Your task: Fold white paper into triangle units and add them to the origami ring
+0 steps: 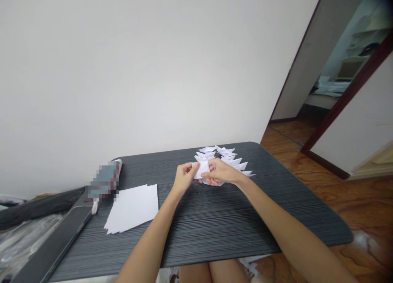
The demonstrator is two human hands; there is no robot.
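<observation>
My fingers are pinched narrow on a small white paper piece. The left hand grips its left edge between thumb and forefinger. The right hand closes over its right side, with the fingertips curled under it. Both hands hold the piece a little above the table, near the far edge at 12 o'clock from where I sit.

Just beyond my right hand, at 1 o'clock, lies a heap of folded white paper points, overlapping one another (their lower edge is hidden behind my knuckles).

At 8 o'clock from my hands, well apart from them, a fanned stack of plain white sheets lies flat on the dark, fine-striped tabletop. At 9 o'clock, by the table's left corner, stands a greyish object too blurred for any writing on it to be read. Below it, at 8 o'clock, a long dark flat slab runs along the table's left edge.

At 2 o'clock, past the table, is a wooden floor and an open doorway.
</observation>
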